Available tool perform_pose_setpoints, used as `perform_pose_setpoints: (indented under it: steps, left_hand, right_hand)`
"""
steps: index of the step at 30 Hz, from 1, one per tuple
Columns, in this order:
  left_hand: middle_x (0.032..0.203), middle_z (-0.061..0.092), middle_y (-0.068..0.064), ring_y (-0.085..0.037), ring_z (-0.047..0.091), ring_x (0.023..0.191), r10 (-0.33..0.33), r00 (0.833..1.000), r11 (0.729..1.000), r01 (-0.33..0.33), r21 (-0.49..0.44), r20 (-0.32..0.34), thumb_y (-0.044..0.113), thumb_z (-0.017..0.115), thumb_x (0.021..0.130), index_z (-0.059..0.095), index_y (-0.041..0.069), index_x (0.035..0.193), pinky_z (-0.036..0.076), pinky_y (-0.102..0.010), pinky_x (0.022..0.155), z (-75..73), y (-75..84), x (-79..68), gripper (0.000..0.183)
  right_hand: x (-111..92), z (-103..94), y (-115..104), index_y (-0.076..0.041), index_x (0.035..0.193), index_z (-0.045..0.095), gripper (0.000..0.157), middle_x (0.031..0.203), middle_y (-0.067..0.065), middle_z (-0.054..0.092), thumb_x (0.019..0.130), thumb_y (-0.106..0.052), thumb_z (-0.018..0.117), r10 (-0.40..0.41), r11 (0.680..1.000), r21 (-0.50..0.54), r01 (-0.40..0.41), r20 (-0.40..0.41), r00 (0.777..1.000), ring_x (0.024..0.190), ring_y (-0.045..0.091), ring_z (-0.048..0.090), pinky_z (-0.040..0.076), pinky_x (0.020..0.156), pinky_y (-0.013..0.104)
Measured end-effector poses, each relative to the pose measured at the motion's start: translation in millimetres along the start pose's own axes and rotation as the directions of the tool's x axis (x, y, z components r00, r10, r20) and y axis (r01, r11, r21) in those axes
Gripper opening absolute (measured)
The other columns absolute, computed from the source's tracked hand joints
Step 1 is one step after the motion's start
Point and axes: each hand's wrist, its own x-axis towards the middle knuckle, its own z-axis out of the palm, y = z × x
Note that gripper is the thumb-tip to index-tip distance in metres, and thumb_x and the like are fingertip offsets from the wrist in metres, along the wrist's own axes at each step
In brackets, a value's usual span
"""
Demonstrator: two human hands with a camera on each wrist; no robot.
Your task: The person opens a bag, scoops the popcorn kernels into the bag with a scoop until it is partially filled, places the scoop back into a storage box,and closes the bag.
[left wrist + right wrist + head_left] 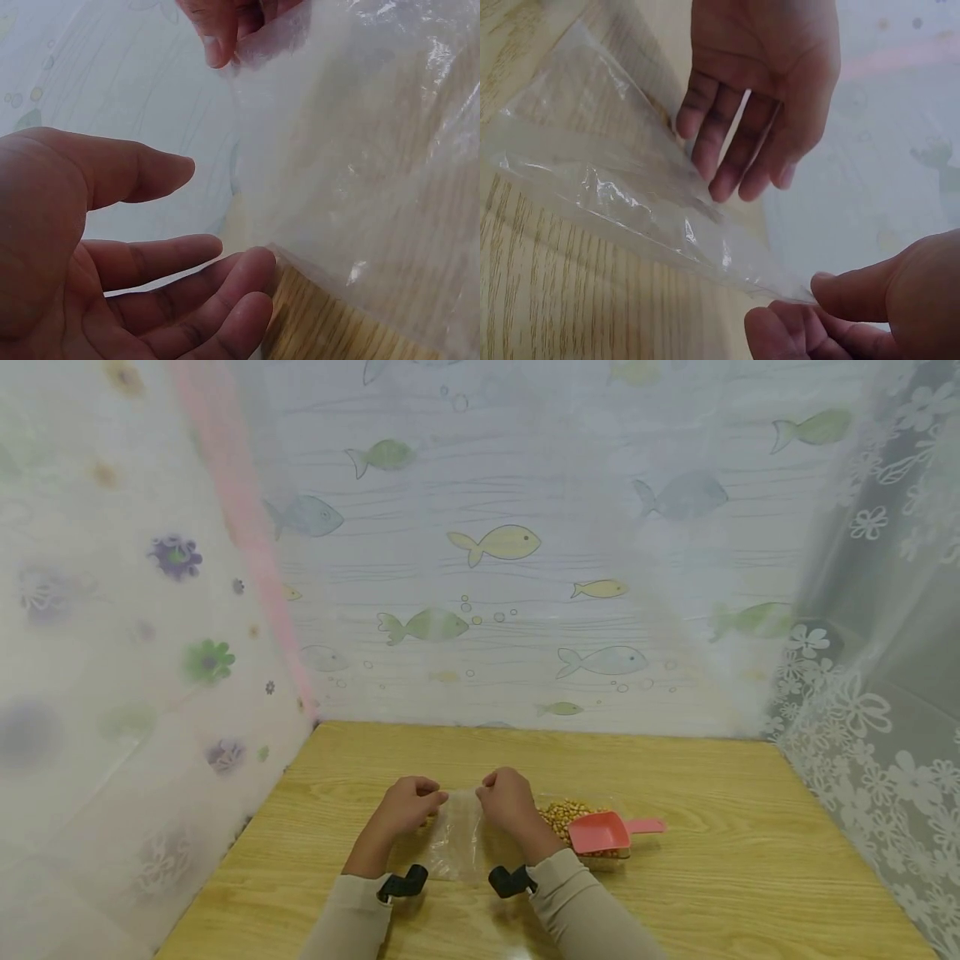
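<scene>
Head view: a clear plastic bag (456,843) is between the two hands, its long axis running from the fingertips back toward the person. The left hand (408,807) is at its far left corner, the right hand (512,802) at its far right corner; neither is clearly nearer. To the right are yellow kernels (561,816) in a container (609,863), with a pink scoop (602,833) on top; the container's left end is hidden behind the right hand.

Left wrist view: the left thumb stands apart from the fingers, which grasp nothing. The bag's edge lies right at the fingertips; contact cannot be confirmed. The right hand is cut off by the top of the frame.

Right wrist view: right thumb and forefinger pinch one corner of the bag. The left fingers are extended along the opposite edge. The film is transparent and glaring; whether its layers are parted cannot be determined
</scene>
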Motion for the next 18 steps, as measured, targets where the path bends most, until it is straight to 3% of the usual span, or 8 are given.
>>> perform_pose_setpoints:
  steps: [4, 10, 18]
  left_hand:
    - [0.112, 0.074, -0.011, -0.018, 0.071, 0.084, -0.002, 1.000, 1.000, 0.002, 0.003, -0.008, 0.033, 0.068, 0.101, 0.064, -0.001, 0.135, 0.060, -0.037, 0.070, 0.5, -0.5, 1.9, 0.048]
    - [0.110, 0.074, -0.012, -0.018, 0.068, 0.078, -0.005, 0.998, 1.000, 0.005, -0.001, -0.064, 0.032, 0.070, 0.099, 0.066, 0.001, 0.131, 0.057, -0.036, 0.064, 1.9, 1.3, 2.2, 0.045]
    - [0.111, 0.074, -0.010, -0.020, 0.070, 0.091, 0.012, 0.986, 0.999, -0.020, -0.049, -0.168, 0.023, 0.076, 0.095, 0.071, 0.003, 0.122, 0.059, -0.036, 0.072, 1.3, 3.2, 2.1, 0.034]
  right_hand:
    - [-3, -0.7, 0, -0.004, 0.106, 0.068, 0.010, 0.094, 0.008, 0.068, 0.103, -0.012, 0.064, -0.018, 0.999, 0.033, 0.019, -0.032, 0.999, 0.075, 0.018, 0.064, 0.054, 0.063, 0.034]
    - [-5, -2.9, -2, -0.006, 0.102, 0.069, 0.007, 0.091, 0.006, 0.069, 0.101, -0.013, 0.066, -0.050, 0.998, 0.039, 0.053, -0.071, 0.996, 0.073, 0.016, 0.064, 0.053, 0.061, 0.032]
    - [-14, -11.9, -5, -0.005, 0.104, 0.069, 0.008, 0.089, 0.006, 0.067, 0.100, -0.012, 0.067, -0.089, 0.992, 0.085, 0.097, -0.091, 0.992, 0.073, 0.015, 0.064, 0.052, 0.061, 0.031]
